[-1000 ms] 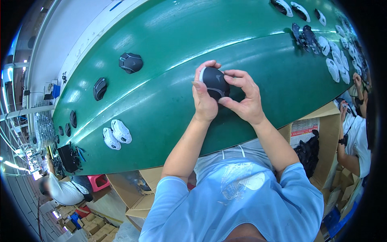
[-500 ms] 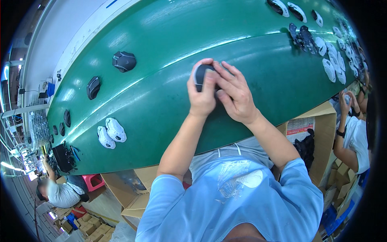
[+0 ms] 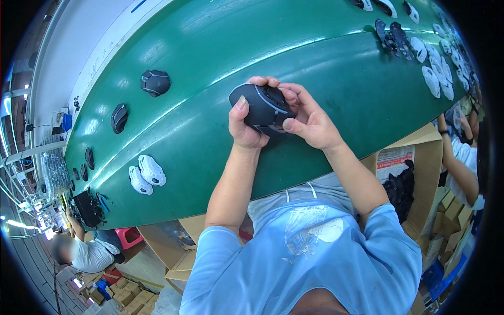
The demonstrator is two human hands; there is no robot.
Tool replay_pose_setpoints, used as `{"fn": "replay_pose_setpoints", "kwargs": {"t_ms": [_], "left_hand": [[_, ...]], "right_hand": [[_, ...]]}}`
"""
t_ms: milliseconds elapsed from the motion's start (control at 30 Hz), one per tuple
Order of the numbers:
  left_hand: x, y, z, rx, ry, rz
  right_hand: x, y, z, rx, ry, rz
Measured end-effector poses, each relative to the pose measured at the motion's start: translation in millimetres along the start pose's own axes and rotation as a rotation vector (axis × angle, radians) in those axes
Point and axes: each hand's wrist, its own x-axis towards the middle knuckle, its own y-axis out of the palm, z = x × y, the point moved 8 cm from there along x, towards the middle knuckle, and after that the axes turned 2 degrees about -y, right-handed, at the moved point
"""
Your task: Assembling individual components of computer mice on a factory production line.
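A black computer mouse (image 3: pixel 258 105) with grey trim lines is held above the green table, between both my hands. My left hand (image 3: pixel 245 125) grips its left end, thumb on top and fingertips showing at the far edge. On the other end, my right hand (image 3: pixel 313 119) closes thumb and fingers around the side. The mouse's underside is hidden. Two white mouse shells (image 3: pixel 151 170) lie side by side on the table to the left of my left forearm. Farther off at the left rests another black mouse (image 3: pixel 155 83), with a dark mouse (image 3: pixel 119 118) nearer the left edge.
White shells (image 3: pixel 431 80) and dark shell parts (image 3: pixel 392 39) crowd the table's right end. Below the table edge stand open cardboard boxes (image 3: pixel 425 178), one holding black pieces (image 3: pixel 400 190). One person (image 3: pixel 94 254) works at the far left, another (image 3: pixel 462 157) at the right.
The mouse has been turned so its top and side now show, and it sits slightly more to the left. My hands have spread apart around it.
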Motion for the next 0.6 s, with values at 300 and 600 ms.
{"fn": "replay_pose_setpoints", "kwargs": {"t_ms": [300, 600], "left_hand": [[3.5, -9.9, -9.7, 0.061, 0.068, -0.1], [3.8, -3.2, -8.7, 0.166, 0.085, -0.181]], "right_hand": [[-13.7, 2.8, -2.1, -0.028, -0.002, -0.134], [-10.3, -6.1, 2.3, -0.145, -0.002, -0.257]]}}
